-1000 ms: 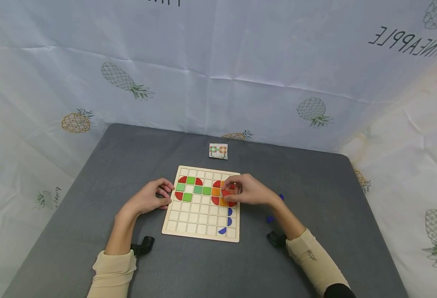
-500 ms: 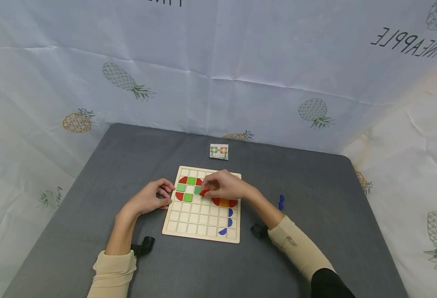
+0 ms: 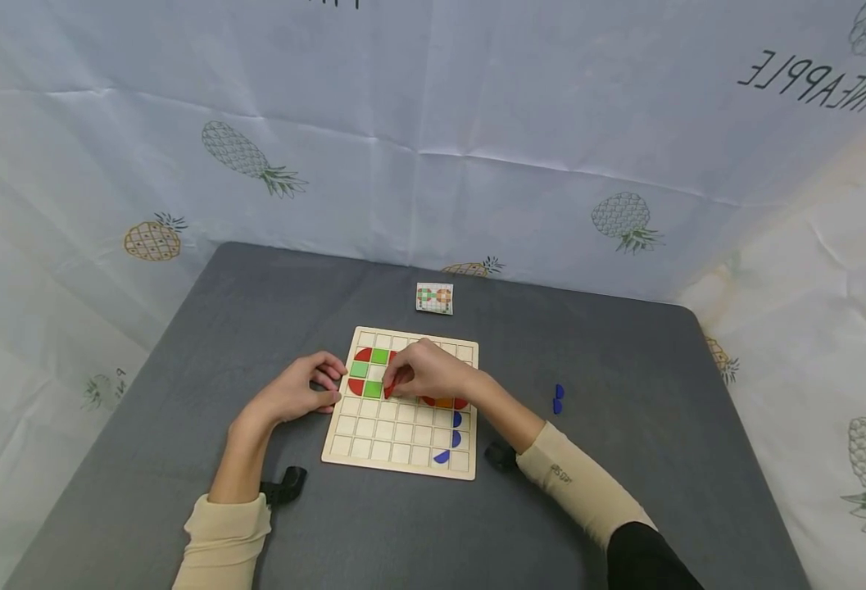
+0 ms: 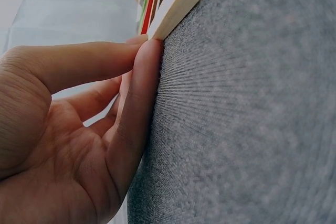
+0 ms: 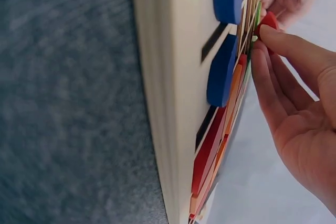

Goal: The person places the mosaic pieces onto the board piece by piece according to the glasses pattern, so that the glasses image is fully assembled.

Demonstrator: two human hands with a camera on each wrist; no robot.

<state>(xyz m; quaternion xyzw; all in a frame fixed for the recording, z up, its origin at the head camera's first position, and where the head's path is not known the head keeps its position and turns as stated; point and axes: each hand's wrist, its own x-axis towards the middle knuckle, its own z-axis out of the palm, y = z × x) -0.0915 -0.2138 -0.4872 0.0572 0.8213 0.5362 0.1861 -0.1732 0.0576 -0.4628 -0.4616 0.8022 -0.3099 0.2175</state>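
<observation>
A square wooden grid board (image 3: 381,431) lies flat on the table. My right hand (image 3: 433,370) is over its upper middle, thumb and fingers pinching a red piece (image 5: 269,22) at the board's surface; the fingers partly hide it. Beside it are green squares (image 3: 372,389) and a red quarter-circle (image 3: 355,386). My left hand (image 3: 303,387) rests against the board's left edge, thumb and fingertips touching it, fingers loosely bent. On the right, red and orange pieces (image 3: 443,402) are partly covered by my right hand. Blue half-circle pieces (image 3: 456,438) sit in the lower right cells.
Two blue pieces (image 3: 558,399) lie on the grey table (image 3: 624,410) to the right of the board. A small pattern card (image 3: 434,298) lies behind the board. A pineapple-print curtain (image 3: 403,123) hangs behind the table.
My right hand has moved left across the board with the red piece, from the red and orange pieces to beside the green ones. My left hand has stayed at the board's edge.
</observation>
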